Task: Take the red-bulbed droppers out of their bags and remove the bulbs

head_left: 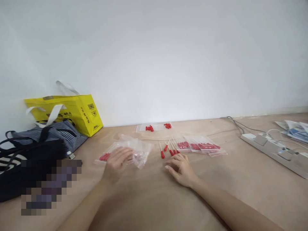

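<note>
My left hand (117, 160), slightly blurred, has its fingers bent over a crumpled clear plastic bag (143, 152) and looks closed on its near edge. Under and beside it lies a zip bag of red-bulbed droppers (104, 157). My right hand (181, 170) rests on the table, thumb and forefinger apart, holding nothing visible. Its other fingers curl by several loose droppers (162, 155) with thin clear stems and red rubber bulbs; whether they touch is unclear. Just beyond are overlapping zip bags of droppers (204, 146).
Near the wall, a flat clear bag (139, 128) carries loose red bulbs (149, 128). At left stand a yellow shopping bag (89, 112), a striped bag (69, 133) and a black bag (48, 157). A white power strip (271, 154) with cables and some packets (298, 130) lie right.
</note>
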`<state>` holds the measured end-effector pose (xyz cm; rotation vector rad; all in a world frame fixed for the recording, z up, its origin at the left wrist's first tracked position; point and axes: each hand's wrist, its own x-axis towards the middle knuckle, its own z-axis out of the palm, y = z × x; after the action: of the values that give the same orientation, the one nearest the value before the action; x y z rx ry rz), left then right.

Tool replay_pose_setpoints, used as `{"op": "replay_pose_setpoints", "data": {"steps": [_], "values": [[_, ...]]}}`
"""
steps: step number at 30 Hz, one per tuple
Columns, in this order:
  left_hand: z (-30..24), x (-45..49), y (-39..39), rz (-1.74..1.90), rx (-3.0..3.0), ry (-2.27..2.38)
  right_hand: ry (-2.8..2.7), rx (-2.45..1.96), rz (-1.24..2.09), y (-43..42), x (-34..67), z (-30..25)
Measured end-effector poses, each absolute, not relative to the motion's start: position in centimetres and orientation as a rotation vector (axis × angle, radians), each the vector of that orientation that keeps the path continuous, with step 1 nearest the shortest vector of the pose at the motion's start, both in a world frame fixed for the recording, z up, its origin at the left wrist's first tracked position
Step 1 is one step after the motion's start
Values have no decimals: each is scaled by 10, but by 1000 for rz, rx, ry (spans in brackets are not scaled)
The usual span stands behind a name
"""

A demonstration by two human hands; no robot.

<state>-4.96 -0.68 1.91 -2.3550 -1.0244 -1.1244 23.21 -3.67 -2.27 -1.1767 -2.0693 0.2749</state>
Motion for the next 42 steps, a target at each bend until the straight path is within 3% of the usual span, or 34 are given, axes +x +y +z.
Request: {"op": "replay_pose_setpoints", "data": {"steps": [7, 12, 17, 34, 42], "values": [[6, -118, 28, -885, -2306, -1527, -2139, -1237, 307, -39, 239, -25], [2, -108, 15, -833, -2353, -1307, -2136, -1272, 334, -38, 239, -25], [3, -75, 12, -510, -2399, -1047, -2148, -1276, 334, -38, 238, -25], [14, -37, 2, -398, -2311, -1385, -2153, -1245, 295, -37, 238, -26], [12, 38, -45, -488, -2816, -1787, -2166, -1257, 273, -36, 237, -27]]}}
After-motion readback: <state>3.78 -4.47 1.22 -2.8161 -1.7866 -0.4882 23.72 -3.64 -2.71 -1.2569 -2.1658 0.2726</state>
